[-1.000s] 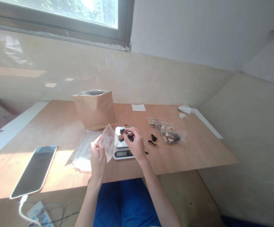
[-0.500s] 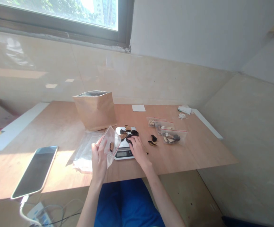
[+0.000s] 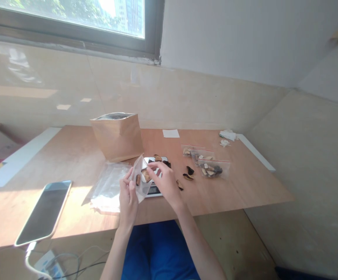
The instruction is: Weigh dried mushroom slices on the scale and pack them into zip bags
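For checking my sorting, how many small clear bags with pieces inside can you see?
4. Three zip bags lie overlapping on the wooden table, right of the digital scale: far, middle, near. The fourth zip bag is in the left hand. Others may be hidden.

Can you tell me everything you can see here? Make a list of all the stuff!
pale wooden table: 1, light orange-brown, under everything
brown kraft paper bag: 1, brown, standing at the table's back
dark-screened smartphone: 1, black with pale edge, lying at the table's left
white digital kitchen scale: 1, white, mid-table, partly behind the hands
dark curled pieces: several, dark brown, on and beside the scale
small clear zip bags: 3, clear with tan and dark pieces, right of the scale
flat clear plastic bag: 1, see-through, left of the scale
white paper slip: 1, white, at the table's back
clear zip bag: 1, clear with brown pieces, in the left hand
left hand: 1, holding the clear zip bag
right hand: 1, fingers at the bag's top
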